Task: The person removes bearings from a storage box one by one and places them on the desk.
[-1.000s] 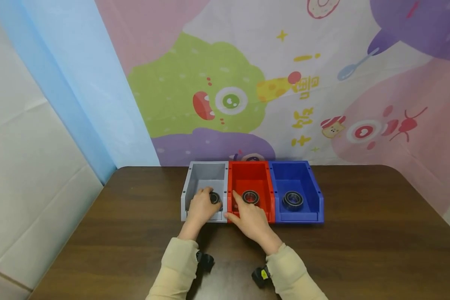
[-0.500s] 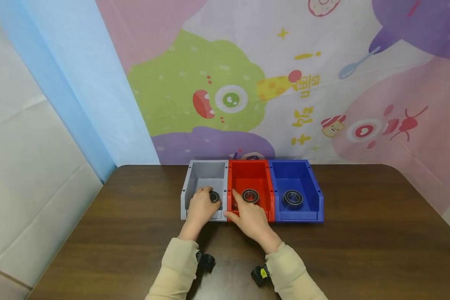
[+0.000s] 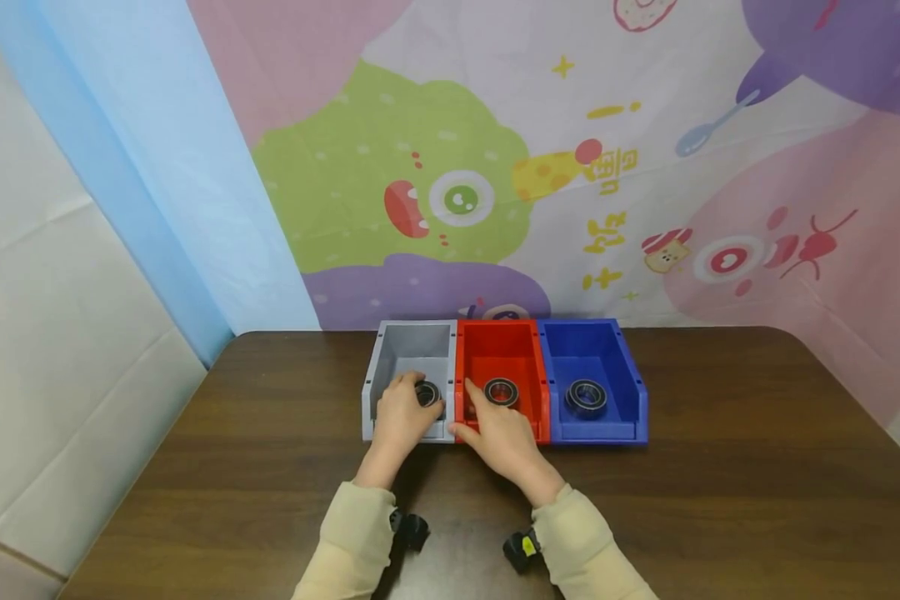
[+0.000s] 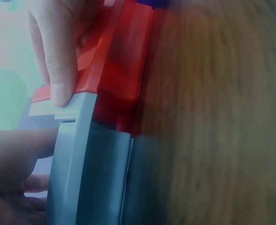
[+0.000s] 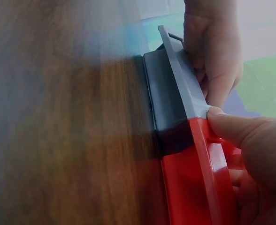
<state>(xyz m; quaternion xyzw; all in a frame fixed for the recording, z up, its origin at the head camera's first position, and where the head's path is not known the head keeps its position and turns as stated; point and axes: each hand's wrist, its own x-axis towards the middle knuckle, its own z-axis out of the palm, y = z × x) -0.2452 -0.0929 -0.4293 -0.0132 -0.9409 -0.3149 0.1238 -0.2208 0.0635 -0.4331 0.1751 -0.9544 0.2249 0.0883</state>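
In the head view, my left hand (image 3: 403,419) reaches into the grey bin (image 3: 417,333). Its thumb and fingers pinch the rim of a black ring-shaped bearing (image 3: 427,393), partly hidden by the hand. My right hand (image 3: 501,440) lies over the front left of the red bin (image 3: 497,340). Its straight index finger touches the wall between the bins, and its thumb presses the front corner where grey meets red, as the right wrist view also shows at the thumb (image 5: 227,124). Just beyond the index finger, another bearing (image 3: 501,392) lies in the red bin.
A blue bin (image 3: 581,333) stands at the right of the row and holds a bearing (image 3: 587,399), apparently taller or stacked. The bins sit at the back of a dark wooden table (image 3: 720,467), against a cartoon-printed cloth (image 3: 457,125).
My left hand keeps its hold, and its wrist and sleeve shift slightly left. The bearing in the grey bin moves very slightly left. My right hand stays in place.
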